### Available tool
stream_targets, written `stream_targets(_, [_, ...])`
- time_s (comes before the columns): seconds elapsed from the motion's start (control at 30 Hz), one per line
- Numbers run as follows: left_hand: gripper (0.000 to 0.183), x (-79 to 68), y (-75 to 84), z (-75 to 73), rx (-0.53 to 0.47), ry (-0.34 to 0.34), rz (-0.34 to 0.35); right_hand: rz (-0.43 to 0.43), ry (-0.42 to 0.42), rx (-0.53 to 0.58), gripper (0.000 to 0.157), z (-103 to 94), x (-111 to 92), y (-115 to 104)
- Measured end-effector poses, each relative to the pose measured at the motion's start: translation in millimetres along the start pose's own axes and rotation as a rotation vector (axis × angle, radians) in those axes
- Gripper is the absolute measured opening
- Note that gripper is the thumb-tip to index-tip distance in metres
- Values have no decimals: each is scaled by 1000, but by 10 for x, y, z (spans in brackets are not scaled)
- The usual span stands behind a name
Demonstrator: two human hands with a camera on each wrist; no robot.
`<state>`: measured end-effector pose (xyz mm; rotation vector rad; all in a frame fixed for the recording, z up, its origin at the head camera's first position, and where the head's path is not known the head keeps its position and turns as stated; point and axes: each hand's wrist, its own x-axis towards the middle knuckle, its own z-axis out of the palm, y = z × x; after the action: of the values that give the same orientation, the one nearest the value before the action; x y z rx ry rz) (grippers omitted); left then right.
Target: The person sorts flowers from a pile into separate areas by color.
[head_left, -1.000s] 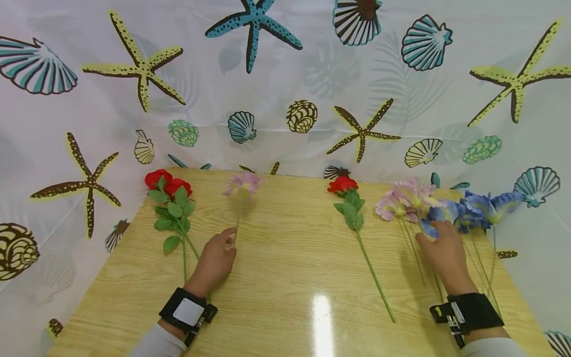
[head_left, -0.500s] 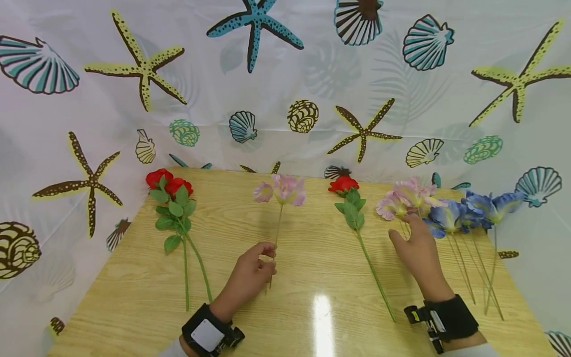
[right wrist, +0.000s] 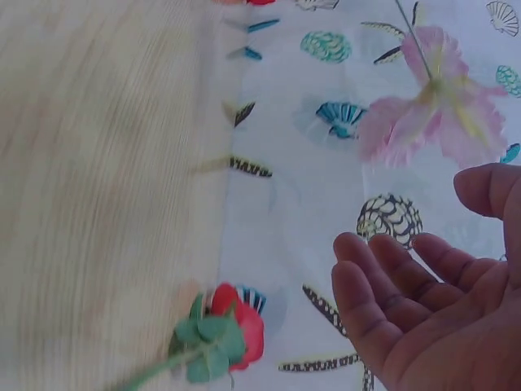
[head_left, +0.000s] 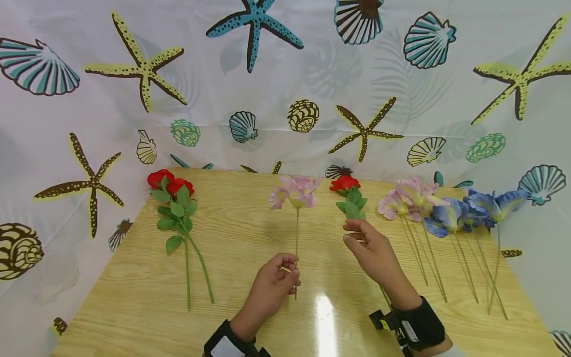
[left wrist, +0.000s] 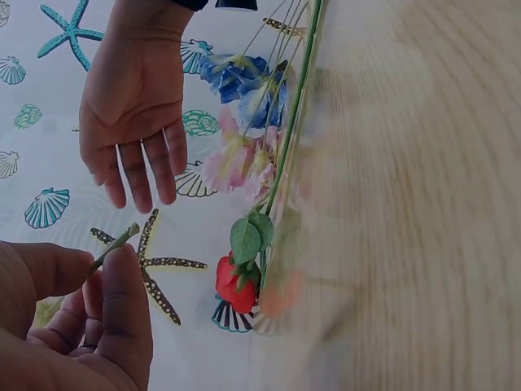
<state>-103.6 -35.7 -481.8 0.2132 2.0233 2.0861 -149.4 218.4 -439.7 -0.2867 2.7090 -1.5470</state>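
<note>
My left hand (head_left: 269, 285) pinches the thin stem of a pink artificial flower (head_left: 298, 191), which stands upright above the table's middle. In the left wrist view the stem's cut end (left wrist: 124, 238) pokes out between thumb and forefinger. My right hand (head_left: 379, 255) hovers above the stem of a single red rose (head_left: 345, 183), holding nothing, its fingers relaxed. That hand hides part of the rose stem in the head view. The right wrist view shows the pink bloom (right wrist: 440, 106) beyond the loose fingers, and the rose (right wrist: 216, 338) apart from them on the table.
Two red roses (head_left: 171, 186) lie at the table's left. On the right lie pink flowers (head_left: 410, 196), and beside them several blue flowers (head_left: 468, 213) with crossing stems. A white curtain (head_left: 276, 94) printed with shells and starfish hangs around the wooden table (head_left: 134, 307).
My left hand has carried the pink flower rightward to the table's middle. My right hand has moved left, away from the blue and pink flowers, to above the single rose.
</note>
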Motion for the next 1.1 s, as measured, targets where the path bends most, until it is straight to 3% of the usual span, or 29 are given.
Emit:
stream_targets(0.13, [25, -6, -5, 94, -32, 0, -17, -7, -3, 91, 39, 161, -20, -56])
stream_targets(0.33, [25, -12, -36, 200, -73, -1, -25, 36, -24, 331, 35, 394, -30, -160])
stream_targets(0.57, [25, -3, -68, 275, -79, -18, -18, 71, -16, 531, 38, 542, -31, -259])
stream_targets(1.1, [23, -37, -124, 285, -78, -60, 10, 40, 17, 483, 22, 693, -98, -309])
